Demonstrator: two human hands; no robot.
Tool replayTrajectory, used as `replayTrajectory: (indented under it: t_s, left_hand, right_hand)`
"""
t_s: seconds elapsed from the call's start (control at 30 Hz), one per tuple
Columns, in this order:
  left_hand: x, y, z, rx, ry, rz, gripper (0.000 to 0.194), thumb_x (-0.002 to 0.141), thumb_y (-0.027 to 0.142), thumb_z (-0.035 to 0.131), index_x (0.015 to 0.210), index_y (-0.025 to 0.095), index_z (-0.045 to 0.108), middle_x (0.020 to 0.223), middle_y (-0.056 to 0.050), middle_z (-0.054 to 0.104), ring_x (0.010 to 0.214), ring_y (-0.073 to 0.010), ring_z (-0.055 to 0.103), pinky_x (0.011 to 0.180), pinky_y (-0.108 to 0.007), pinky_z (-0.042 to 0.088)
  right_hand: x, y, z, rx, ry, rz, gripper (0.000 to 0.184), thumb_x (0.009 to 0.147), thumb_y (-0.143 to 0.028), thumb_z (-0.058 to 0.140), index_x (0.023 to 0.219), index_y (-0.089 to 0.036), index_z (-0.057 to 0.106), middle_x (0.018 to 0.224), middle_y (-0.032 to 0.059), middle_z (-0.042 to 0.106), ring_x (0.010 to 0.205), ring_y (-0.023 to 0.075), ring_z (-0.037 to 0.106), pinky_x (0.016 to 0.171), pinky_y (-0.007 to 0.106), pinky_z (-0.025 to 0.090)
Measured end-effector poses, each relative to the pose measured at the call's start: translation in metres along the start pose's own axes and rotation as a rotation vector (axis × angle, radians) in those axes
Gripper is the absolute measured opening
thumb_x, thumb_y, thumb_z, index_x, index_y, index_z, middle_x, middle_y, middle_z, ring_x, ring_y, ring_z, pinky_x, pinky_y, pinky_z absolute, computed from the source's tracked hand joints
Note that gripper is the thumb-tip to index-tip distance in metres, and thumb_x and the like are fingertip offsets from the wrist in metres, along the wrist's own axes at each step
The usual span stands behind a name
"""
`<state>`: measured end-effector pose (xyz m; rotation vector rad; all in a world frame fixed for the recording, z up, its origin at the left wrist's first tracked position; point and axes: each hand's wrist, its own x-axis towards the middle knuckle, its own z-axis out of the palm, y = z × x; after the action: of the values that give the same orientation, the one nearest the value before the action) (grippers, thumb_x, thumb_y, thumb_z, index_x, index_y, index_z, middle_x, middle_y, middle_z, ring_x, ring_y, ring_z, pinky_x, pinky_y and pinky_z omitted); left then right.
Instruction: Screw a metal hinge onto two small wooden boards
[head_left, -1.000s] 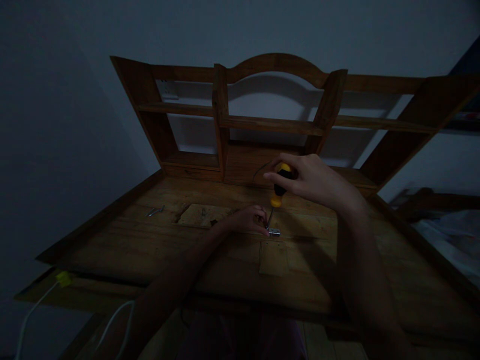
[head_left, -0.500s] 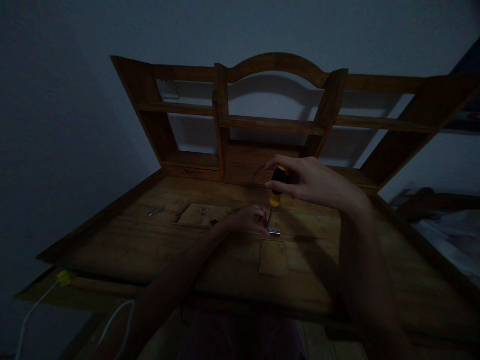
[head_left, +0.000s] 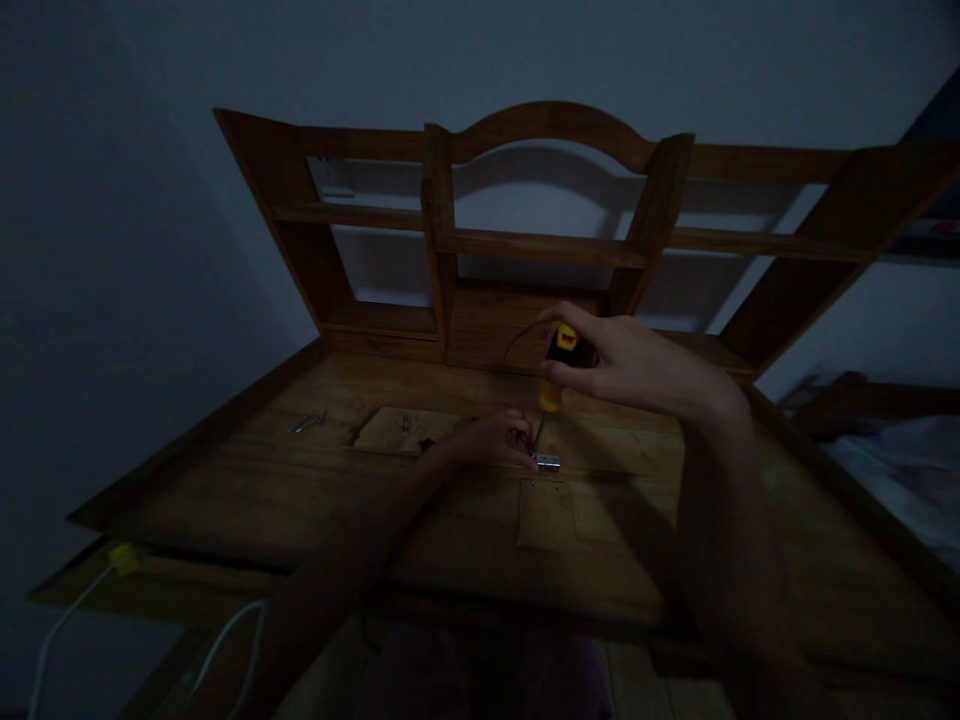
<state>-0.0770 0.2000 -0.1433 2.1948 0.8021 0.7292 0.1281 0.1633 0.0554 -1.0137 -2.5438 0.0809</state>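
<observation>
The scene is dim. My right hand point(head_left: 626, 362) is closed around the black and yellow handle of a screwdriver point(head_left: 556, 372), held upright with its tip down on a small silver metal fitting point(head_left: 548, 462) on the wooden desk point(head_left: 315, 480). My left hand point(head_left: 496, 438) rests on the desk just left of the fitting, fingers pinched at the screwdriver's shaft where it meets the fitting. What the fingertips pinch is too small to make out.
A wooden hutch with shelves point(head_left: 540, 240) stands at the back of the desk. Small metal parts point(head_left: 307, 422) lie at the left. Two paler rectangular patches point(head_left: 397, 430) point(head_left: 547, 515) mark the desktop. White cables point(head_left: 67, 620) with a yellow tag hang at the front left. Bedding point(head_left: 900, 470) lies right.
My right hand's fingers have shifted around the screwdriver handle, turning it in place. The left hand has stayed by the fitting. The view has dipped slightly.
</observation>
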Motion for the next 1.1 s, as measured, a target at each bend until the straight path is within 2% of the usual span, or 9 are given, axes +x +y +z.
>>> replayTrajectory:
  t_s: [0.13,0.23,0.33,0.5,0.63,0.73,0.9,1.03,1.1]
  left_hand:
    - [0.0005,-0.0016,0.0008,0.006,0.001,-0.004,0.034,0.064,0.039,0.088,0.080,0.016,0.069,0.091,-0.002,0.062,0.088,-0.0171,0.059,0.080,-0.027,0.045]
    - [0.0006,-0.0034,0.0013,0.002,0.012,0.028,0.034,0.064,0.040,0.087,0.080,0.016,0.069,0.089,-0.002,0.062,0.088,-0.0174,0.059,0.080,-0.028,0.045]
    - [0.0006,-0.0036,0.0006,-0.001,-0.004,0.043,0.033,0.066,0.041,0.086,0.081,0.017,0.069,0.090,-0.002,0.063,0.088,-0.0172,0.059,0.081,-0.028,0.045]
    - [0.0000,-0.0029,0.0002,-0.013,0.002,-0.005,0.035,0.064,0.042,0.087,0.079,0.016,0.068,0.091,-0.002,0.062,0.087,-0.0162,0.059,0.079,-0.027,0.045]
    - [-0.0002,-0.0041,0.0012,-0.027,0.014,0.004,0.036,0.063,0.042,0.087,0.078,0.016,0.068,0.090,-0.002,0.062,0.087,-0.0169,0.059,0.079,-0.027,0.045]
    - [-0.0004,-0.0035,0.0009,-0.020,0.013,0.001,0.036,0.064,0.043,0.087,0.080,0.016,0.068,0.092,-0.003,0.062,0.089,-0.0171,0.059,0.080,-0.027,0.045]
    - [-0.0008,-0.0011,-0.0005,0.005,-0.003,-0.017,0.035,0.066,0.043,0.086,0.082,0.017,0.070,0.096,-0.003,0.061,0.090,-0.0166,0.058,0.080,-0.027,0.045]
    - [-0.0007,0.0001,-0.0011,0.000,-0.013,-0.019,0.034,0.065,0.043,0.086,0.081,0.017,0.069,0.092,-0.002,0.061,0.089,-0.0169,0.058,0.079,-0.027,0.045]
    - [-0.0006,0.0010,-0.0014,0.008,-0.008,-0.022,0.034,0.065,0.042,0.087,0.079,0.017,0.069,0.092,-0.002,0.061,0.089,-0.0173,0.058,0.079,-0.027,0.045]
  right_hand:
    - [-0.0013,-0.0021,-0.0037,0.027,-0.047,-0.058,0.047,0.089,-0.033,0.056,0.135,-0.023,0.051,0.108,0.0054,0.067,0.090,0.0217,0.064,0.077,0.030,0.044]
    - [-0.0015,-0.0050,-0.0042,0.023,-0.034,-0.045,0.040,0.092,-0.040,0.055,0.128,-0.023,0.056,0.107,0.0049,0.068,0.091,0.0219,0.064,0.078,0.030,0.044]
    - [-0.0013,-0.0060,-0.0029,0.016,-0.032,-0.001,0.043,0.092,-0.045,0.055,0.128,-0.022,0.054,0.103,0.0050,0.068,0.088,0.0222,0.064,0.076,0.030,0.044]
    - [-0.0022,-0.0040,-0.0048,0.008,-0.066,0.006,0.052,0.088,-0.033,0.056,0.138,-0.022,0.047,0.106,0.0056,0.067,0.085,0.0203,0.063,0.072,0.028,0.042]
    - [-0.0035,-0.0058,-0.0066,-0.015,-0.057,-0.018,0.039,0.089,-0.032,0.056,0.126,-0.021,0.055,0.090,0.0028,0.066,0.077,0.0185,0.061,0.065,0.027,0.039]
    - [-0.0033,-0.0080,-0.0037,-0.041,-0.032,-0.010,0.029,0.091,-0.036,0.056,0.115,-0.020,0.057,0.083,0.0021,0.064,0.074,0.0188,0.060,0.063,0.027,0.037]
    - [-0.0005,-0.0070,0.0030,-0.124,0.031,0.063,0.031,0.094,-0.049,0.049,0.100,-0.018,0.055,0.077,0.0044,0.062,0.068,0.0198,0.057,0.061,0.030,0.034]
    - [0.0003,-0.0053,-0.0010,-0.083,0.007,0.045,0.020,0.090,-0.034,0.054,0.100,-0.018,0.057,0.088,0.0051,0.065,0.076,0.0200,0.060,0.065,0.030,0.037]
    - [0.0000,-0.0054,-0.0034,-0.035,-0.002,0.006,0.020,0.089,-0.029,0.055,0.106,-0.019,0.060,0.097,0.0048,0.067,0.083,0.0198,0.061,0.070,0.029,0.040]
